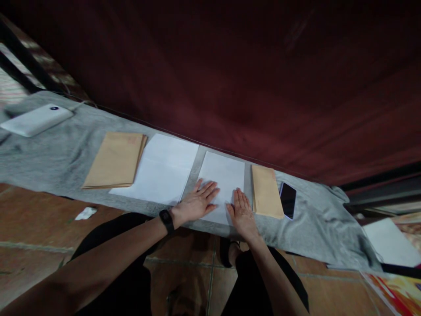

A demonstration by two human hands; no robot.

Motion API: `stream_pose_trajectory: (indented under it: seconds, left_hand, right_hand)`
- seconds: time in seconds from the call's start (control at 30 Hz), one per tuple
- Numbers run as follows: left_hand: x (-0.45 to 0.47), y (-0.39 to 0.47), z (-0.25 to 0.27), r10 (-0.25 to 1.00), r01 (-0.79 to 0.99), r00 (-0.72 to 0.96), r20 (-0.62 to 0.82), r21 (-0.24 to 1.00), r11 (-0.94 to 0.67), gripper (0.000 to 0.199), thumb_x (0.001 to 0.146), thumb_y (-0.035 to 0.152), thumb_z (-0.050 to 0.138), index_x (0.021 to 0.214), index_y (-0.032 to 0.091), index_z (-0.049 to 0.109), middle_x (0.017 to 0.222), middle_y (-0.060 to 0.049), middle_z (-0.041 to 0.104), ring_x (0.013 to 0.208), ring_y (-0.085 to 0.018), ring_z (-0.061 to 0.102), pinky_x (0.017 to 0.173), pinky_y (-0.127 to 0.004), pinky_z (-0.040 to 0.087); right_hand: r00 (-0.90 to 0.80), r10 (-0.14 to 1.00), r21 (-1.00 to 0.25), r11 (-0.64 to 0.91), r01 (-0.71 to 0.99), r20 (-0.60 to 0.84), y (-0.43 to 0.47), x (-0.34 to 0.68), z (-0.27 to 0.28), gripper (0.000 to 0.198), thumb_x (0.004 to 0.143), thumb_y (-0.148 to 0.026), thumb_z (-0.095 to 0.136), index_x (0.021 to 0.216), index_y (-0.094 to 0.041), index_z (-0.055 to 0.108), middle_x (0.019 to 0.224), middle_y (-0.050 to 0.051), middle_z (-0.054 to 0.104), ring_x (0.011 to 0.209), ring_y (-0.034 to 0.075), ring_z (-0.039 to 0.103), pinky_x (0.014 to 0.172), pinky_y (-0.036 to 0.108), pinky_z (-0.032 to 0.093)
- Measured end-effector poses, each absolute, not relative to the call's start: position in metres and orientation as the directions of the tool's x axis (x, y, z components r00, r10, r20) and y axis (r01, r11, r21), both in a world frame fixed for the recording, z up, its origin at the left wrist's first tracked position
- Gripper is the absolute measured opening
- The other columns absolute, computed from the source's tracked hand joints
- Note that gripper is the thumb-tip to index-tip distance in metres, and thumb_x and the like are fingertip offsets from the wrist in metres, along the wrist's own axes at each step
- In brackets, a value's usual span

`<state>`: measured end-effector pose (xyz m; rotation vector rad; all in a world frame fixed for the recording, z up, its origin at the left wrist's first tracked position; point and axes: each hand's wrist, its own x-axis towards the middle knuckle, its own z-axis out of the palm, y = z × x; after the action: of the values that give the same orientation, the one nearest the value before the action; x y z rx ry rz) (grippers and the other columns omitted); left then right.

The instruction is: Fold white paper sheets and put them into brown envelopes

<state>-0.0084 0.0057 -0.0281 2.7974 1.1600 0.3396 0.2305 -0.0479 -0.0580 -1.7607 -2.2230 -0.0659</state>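
Note:
A white sheet of paper [223, 171] lies on the grey cloth in front of me. My left hand [199, 202] rests flat on its left side, fingers spread, with a dark watch on the wrist. On the right edge of the same sheet lies my right hand [242, 211], fingers stretched out and holding nothing. More white paper [167, 166] sits just to the left, partly under a pile of brown envelopes [115, 160]. Another pile of brown envelopes [267, 191] is close to the right of my right hand.
A dark-screened phone [288, 200] lies beside the right envelopes. At the far left is a white device [37, 119] with a cable. The grey cloth [315, 210] covers a narrow surface along a dark red hanging [230, 87]. A crumpled white scrap [86, 213] lies on the tiled floor.

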Motion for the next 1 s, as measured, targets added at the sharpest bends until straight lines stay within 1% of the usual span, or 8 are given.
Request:
stream_pose_trajectory:
  seconds: [0.17, 0.23, 0.4, 0.53, 0.67, 0.83, 0.9, 1.0]
  left_hand:
    - [-0.008, -0.003, -0.019, 0.591, 0.567, 0.804, 0.063, 0.219, -0.794, 0.074, 0.096, 0.062, 0.045, 0.154, 0.018, 0.034, 0.165, -0.017, 0.027, 0.155, -0.028, 0.017, 0.124, -0.055, 0.002]
    - [-0.008, -0.007, -0.015, 0.556, 0.535, 0.831, 0.028, 0.235, -0.812, 0.074, 0.094, 0.058, 0.049, 0.154, 0.016, 0.035, 0.164, -0.017, 0.027, 0.155, -0.028, 0.018, 0.124, -0.054, 0.003]
    - [-0.008, -0.013, -0.004, 0.515, 0.5, 0.857, -0.017, 0.269, -0.823, 0.067, 0.088, 0.038, 0.056, 0.15, 0.016, 0.041, 0.162, -0.016, 0.033, 0.152, -0.026, 0.025, 0.125, -0.049, 0.011]
    - [-0.007, -0.014, -0.002, 0.51, 0.5, 0.859, -0.036, 0.272, -0.822, 0.065, 0.084, 0.024, 0.055, 0.148, 0.017, 0.043, 0.161, -0.014, 0.037, 0.151, -0.026, 0.029, 0.124, -0.049, 0.017]
    - [-0.008, -0.011, -0.004, 0.546, 0.523, 0.838, 0.0, 0.291, -0.801, 0.062, 0.082, 0.016, 0.056, 0.144, 0.018, 0.05, 0.157, -0.012, 0.043, 0.148, -0.024, 0.037, 0.123, -0.045, 0.025]
    - [-0.024, 0.004, -0.002, 0.57, 0.524, 0.822, 0.008, 0.381, -0.762, 0.056, 0.081, 0.016, 0.062, 0.137, 0.02, 0.06, 0.151, -0.009, 0.052, 0.141, -0.022, 0.047, 0.119, -0.038, 0.035]
    - [-0.034, 0.011, -0.001, 0.57, 0.504, 0.821, 0.022, 0.439, -0.744, 0.046, 0.086, 0.019, 0.06, 0.131, 0.023, 0.065, 0.147, -0.006, 0.057, 0.137, -0.02, 0.052, 0.117, -0.036, 0.039]
    - [-0.048, 0.022, -0.002, 0.595, 0.479, 0.803, 0.042, 0.55, -0.684, 0.031, 0.095, 0.029, 0.052, 0.117, 0.026, 0.074, 0.136, -0.004, 0.066, 0.127, -0.02, 0.061, 0.111, -0.035, 0.044]
  right_hand:
    - [-0.208, 0.943, -0.161, 0.255, 0.954, 0.26, -0.049, 0.233, -0.054, 0.063, 0.106, -0.042, 0.037, 0.159, -0.01, 0.024, 0.162, 0.018, 0.033, 0.151, 0.028, 0.03, 0.119, 0.051, 0.036]
    - [-0.213, 0.945, -0.16, 0.257, 0.953, 0.25, -0.049, 0.234, -0.051, 0.062, 0.105, -0.041, 0.039, 0.158, -0.009, 0.028, 0.161, 0.019, 0.033, 0.15, 0.029, 0.031, 0.119, 0.05, 0.036]
    - [-0.217, 0.952, -0.18, 0.257, 0.95, 0.215, -0.048, 0.234, -0.044, 0.06, 0.104, -0.038, 0.042, 0.155, -0.008, 0.033, 0.161, 0.019, 0.034, 0.15, 0.028, 0.031, 0.119, 0.048, 0.037]
    - [-0.212, 0.956, -0.204, 0.253, 0.946, 0.204, -0.046, 0.235, -0.041, 0.06, 0.104, -0.038, 0.043, 0.155, -0.009, 0.034, 0.161, 0.019, 0.034, 0.15, 0.028, 0.032, 0.119, 0.05, 0.037]
    - [-0.228, 0.954, -0.232, 0.271, 0.934, 0.195, -0.045, 0.241, -0.041, 0.058, 0.103, -0.038, 0.045, 0.154, -0.01, 0.036, 0.16, 0.018, 0.036, 0.149, 0.029, 0.033, 0.119, 0.05, 0.037]
    - [-0.257, 0.951, -0.314, 0.299, 0.901, 0.17, -0.045, 0.252, -0.039, 0.052, 0.103, -0.028, 0.042, 0.154, -0.015, 0.039, 0.16, 0.013, 0.039, 0.149, 0.024, 0.035, 0.121, 0.049, 0.036]
    - [-0.268, 0.952, -0.374, 0.306, 0.876, 0.15, -0.046, 0.258, -0.036, 0.052, 0.102, -0.021, 0.04, 0.154, -0.019, 0.04, 0.159, 0.009, 0.04, 0.149, 0.021, 0.035, 0.122, 0.047, 0.036]
    - [-0.297, 0.948, -0.477, 0.316, 0.82, 0.117, -0.048, 0.265, -0.031, 0.057, 0.097, -0.008, 0.037, 0.151, -0.024, 0.044, 0.158, 0.006, 0.044, 0.147, 0.018, 0.038, 0.122, 0.045, 0.036]
